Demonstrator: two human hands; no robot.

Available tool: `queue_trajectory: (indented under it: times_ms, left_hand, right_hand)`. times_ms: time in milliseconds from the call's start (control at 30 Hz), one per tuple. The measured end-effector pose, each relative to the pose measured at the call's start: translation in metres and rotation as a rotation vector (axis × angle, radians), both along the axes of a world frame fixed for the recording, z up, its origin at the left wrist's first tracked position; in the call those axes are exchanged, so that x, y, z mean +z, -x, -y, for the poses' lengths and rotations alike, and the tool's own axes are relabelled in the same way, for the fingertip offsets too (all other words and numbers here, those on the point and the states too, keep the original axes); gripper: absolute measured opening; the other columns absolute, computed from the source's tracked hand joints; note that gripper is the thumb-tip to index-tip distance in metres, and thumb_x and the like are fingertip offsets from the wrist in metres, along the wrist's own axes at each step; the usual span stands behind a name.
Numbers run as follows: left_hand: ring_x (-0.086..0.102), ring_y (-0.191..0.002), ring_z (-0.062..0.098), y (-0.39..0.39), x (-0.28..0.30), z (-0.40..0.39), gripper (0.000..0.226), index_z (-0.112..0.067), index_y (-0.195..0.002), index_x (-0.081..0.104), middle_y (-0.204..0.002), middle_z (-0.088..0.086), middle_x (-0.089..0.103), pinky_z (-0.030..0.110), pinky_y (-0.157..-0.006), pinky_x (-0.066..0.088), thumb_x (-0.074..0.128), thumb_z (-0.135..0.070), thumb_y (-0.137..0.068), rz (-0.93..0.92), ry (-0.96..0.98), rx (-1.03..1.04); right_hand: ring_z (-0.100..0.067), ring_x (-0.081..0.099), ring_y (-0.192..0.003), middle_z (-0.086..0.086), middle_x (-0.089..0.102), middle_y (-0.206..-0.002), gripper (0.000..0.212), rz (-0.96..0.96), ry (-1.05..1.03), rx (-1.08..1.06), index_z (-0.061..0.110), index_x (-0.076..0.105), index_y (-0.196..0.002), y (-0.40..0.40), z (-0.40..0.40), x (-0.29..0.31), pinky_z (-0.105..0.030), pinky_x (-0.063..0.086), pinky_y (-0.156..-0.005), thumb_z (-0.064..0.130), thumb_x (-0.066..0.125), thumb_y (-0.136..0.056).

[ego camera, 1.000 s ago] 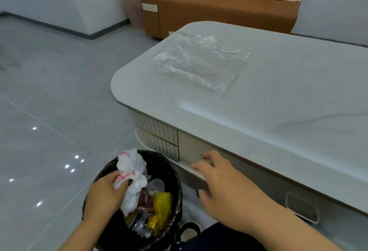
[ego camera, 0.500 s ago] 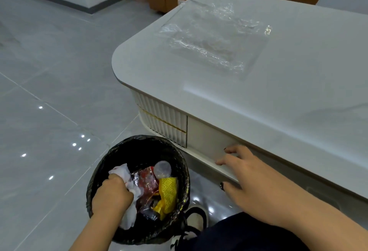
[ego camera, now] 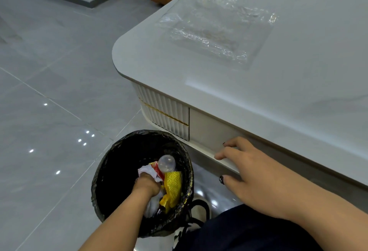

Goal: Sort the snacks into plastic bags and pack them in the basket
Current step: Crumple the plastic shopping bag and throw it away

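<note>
Our left hand (ego camera: 146,186) is deep inside the black bin (ego camera: 119,163) on the floor, fingers clenched on a white crumpled wrapper (ego camera: 146,171) beside a yellow packet (ego camera: 173,185). Our right hand (ego camera: 253,179) rests released, fingers straight, on the drawer edge (ego camera: 205,147). 1 clear plastic bag (ego camera: 217,25) lies flat on the counter (ego camera: 278,91).

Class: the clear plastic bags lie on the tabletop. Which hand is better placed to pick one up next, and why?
Probably the right hand: it rests open on the table edge, below the plastic bags. The left hand is deep inside the black bin, among wrappers.
</note>
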State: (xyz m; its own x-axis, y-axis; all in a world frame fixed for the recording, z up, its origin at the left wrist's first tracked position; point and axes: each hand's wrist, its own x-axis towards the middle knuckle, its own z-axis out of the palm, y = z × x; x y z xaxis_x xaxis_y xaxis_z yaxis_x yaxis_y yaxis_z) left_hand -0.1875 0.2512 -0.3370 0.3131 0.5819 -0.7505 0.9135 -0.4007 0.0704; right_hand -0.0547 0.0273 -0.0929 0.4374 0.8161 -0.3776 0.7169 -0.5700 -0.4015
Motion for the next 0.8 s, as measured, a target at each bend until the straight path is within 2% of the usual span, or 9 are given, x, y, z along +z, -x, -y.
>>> queue_trajectory:
  times_ms: [100, 233, 333, 400, 467, 567, 633, 700, 800]
  left_hand:
    - [0.052, -0.126, 0.029, 0.001, 0.017, -0.006, 0.065, -0.012, -0.145, 0.041, -0.143, 0.014, 0.050, 0.027, -0.093, 0.044, 0.051, -0.049, -0.092, 0.069, 0.016, 0.040]
    - [0.030, -0.140, 0.035, 0.021, 0.053, 0.003, 0.080, -0.011, -0.150, 0.026, -0.152, 0.016, 0.033, 0.045, -0.113, 0.031, 0.046, -0.056, -0.087, 0.238, -0.112, -0.012]
    - [0.050, -0.121, 0.008, 0.047, 0.087, 0.038, 0.056, -0.028, -0.144, 0.036, -0.134, -0.011, 0.046, 0.025, -0.102, 0.038, 0.052, -0.045, -0.093, 0.639, -0.060, -0.135]
    - [0.050, -0.113, -0.007, 0.061, 0.100, 0.066, 0.053, -0.040, -0.141, 0.038, -0.129, -0.025, 0.043, 0.015, -0.099, 0.039, 0.057, -0.047, -0.092, 0.691, 0.060, -0.191]
    - [0.046, -0.121, -0.008, 0.069, 0.090, 0.083, 0.055, -0.042, -0.138, 0.045, -0.131, -0.026, 0.049, 0.014, -0.100, 0.040, 0.060, -0.054, -0.086, 0.741, 0.042, -0.286]
    - [0.053, -0.119, -0.002, 0.071, 0.073, 0.091, 0.049, -0.036, -0.135, 0.055, -0.127, -0.019, 0.060, 0.013, -0.093, 0.042, 0.060, -0.042, -0.087, 0.743, -0.072, -0.326]
    - [0.065, -0.101, 0.011, 0.068, 0.068, 0.091, 0.042, -0.032, -0.126, 0.064, -0.110, -0.012, 0.070, 0.019, -0.076, 0.046, 0.055, -0.033, -0.085, 0.747, -0.146, -0.358]
    - [0.066, -0.088, 0.018, 0.067, 0.065, 0.087, 0.037, -0.031, -0.120, 0.067, -0.097, -0.007, 0.072, 0.024, -0.065, 0.045, 0.054, -0.029, -0.086, 0.751, -0.196, -0.345]
    - [0.066, -0.088, 0.020, 0.065, 0.070, 0.077, 0.035, -0.027, -0.122, 0.067, -0.095, -0.002, 0.072, 0.029, -0.068, 0.048, 0.059, -0.020, -0.089, 0.759, -0.236, -0.259]
  right_hand:
    - [-0.003, 0.040, -0.098, 0.014, 0.024, -0.141, 0.041, -0.001, -0.010, -0.008, 0.035, 0.039, -0.138, 0.000, 0.002, -0.001, -0.012, 0.035, -0.079, 0.032, 0.046, -0.098]
    - [-0.002, 0.042, -0.097, 0.014, 0.026, -0.138, 0.041, -0.017, -0.017, -0.014, 0.035, 0.040, -0.137, 0.001, 0.003, 0.000, -0.015, 0.037, -0.082, 0.032, 0.047, -0.097]
    - [-0.005, 0.045, -0.110, 0.014, 0.028, -0.137, 0.039, -0.022, -0.018, -0.016, 0.035, 0.041, -0.136, 0.003, 0.003, 0.001, -0.019, 0.040, -0.091, 0.032, 0.047, -0.097]
    - [-0.006, 0.044, -0.116, 0.014, 0.029, -0.136, 0.038, -0.020, -0.022, -0.014, 0.034, 0.042, -0.135, 0.005, 0.003, 0.002, -0.020, 0.040, -0.094, 0.032, 0.048, -0.097]
    - [-0.007, 0.044, -0.117, 0.014, 0.029, -0.136, 0.038, -0.022, -0.018, -0.012, 0.034, 0.042, -0.134, 0.007, 0.004, 0.003, -0.020, 0.040, -0.095, 0.032, 0.049, -0.097]
    - [-0.008, 0.045, -0.118, 0.014, 0.030, -0.135, 0.038, -0.025, -0.021, -0.014, 0.034, 0.043, -0.134, 0.010, 0.005, 0.004, -0.021, 0.039, -0.096, 0.032, 0.049, -0.096]
    - [-0.007, 0.046, -0.117, 0.015, 0.031, -0.134, 0.037, -0.027, -0.022, -0.021, 0.034, 0.043, -0.133, 0.012, 0.007, 0.005, -0.021, 0.040, -0.096, 0.032, 0.049, -0.097]
    - [-0.008, 0.047, -0.116, 0.015, 0.030, -0.134, 0.037, -0.022, -0.013, -0.023, 0.033, 0.043, -0.134, 0.013, 0.011, 0.005, -0.023, 0.041, -0.096, 0.032, 0.049, -0.097]
    - [-0.009, 0.046, -0.117, 0.014, 0.028, -0.137, 0.039, -0.007, -0.002, -0.035, 0.031, 0.043, -0.135, 0.012, 0.017, 0.004, -0.025, 0.042, -0.097, 0.032, 0.049, -0.096]
